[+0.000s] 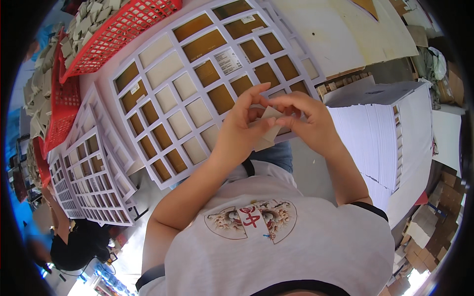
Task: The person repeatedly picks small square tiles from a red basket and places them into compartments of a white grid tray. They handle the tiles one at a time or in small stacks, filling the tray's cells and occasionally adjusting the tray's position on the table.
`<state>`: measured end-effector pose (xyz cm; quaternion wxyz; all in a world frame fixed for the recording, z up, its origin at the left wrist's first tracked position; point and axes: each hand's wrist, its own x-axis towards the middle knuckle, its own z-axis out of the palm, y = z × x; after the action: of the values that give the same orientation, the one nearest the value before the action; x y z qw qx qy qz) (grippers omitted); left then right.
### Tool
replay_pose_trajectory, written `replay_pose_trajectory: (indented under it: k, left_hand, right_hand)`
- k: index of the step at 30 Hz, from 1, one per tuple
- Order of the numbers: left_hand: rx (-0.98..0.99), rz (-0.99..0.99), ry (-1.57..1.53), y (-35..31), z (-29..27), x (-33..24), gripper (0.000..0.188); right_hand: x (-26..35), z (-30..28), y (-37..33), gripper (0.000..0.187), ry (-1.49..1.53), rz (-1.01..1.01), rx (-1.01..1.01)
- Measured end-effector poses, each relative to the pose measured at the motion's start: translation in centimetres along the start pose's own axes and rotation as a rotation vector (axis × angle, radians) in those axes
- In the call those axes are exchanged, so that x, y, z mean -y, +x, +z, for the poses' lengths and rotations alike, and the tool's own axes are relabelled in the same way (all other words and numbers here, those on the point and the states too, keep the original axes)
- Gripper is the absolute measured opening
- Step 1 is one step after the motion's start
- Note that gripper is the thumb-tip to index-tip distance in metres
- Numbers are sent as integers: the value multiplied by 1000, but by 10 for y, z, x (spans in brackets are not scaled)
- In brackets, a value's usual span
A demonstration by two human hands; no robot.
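Both hands meet over the near right part of a large white grid frame. Between them they hold a small flat beige cardboard piece, tilted. The fingers of my left hand are curled, with the thumb on the piece. From the other side, the fingers and thumb of my right hand pinch its upper edge. Around them, the frame's rectangular openings show brown panels and pale beige panels. A printed white label lies in one opening. The hands partly hide the openings beneath.
Red plastic baskets heaped with beige pieces stand at the far left. More white grid frames lean left. A tall stack of white sheets stands at right, beyond it cardboard boxes. Another person works lower left.
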<state>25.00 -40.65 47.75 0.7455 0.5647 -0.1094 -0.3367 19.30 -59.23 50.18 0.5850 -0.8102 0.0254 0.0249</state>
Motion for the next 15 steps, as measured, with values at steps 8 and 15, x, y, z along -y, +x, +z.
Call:
replay_pose_trajectory:
  k: [8,15]
  left_hand:
    - [-84,-39,49,-7,-19,-10,52]
    - [-449,154,170,-54,-98,-36,38]
  right_hand:
    - [-37,-46,16,32,88,41,-300]
    - [-38,-55,31,35,-371,-134,-130]
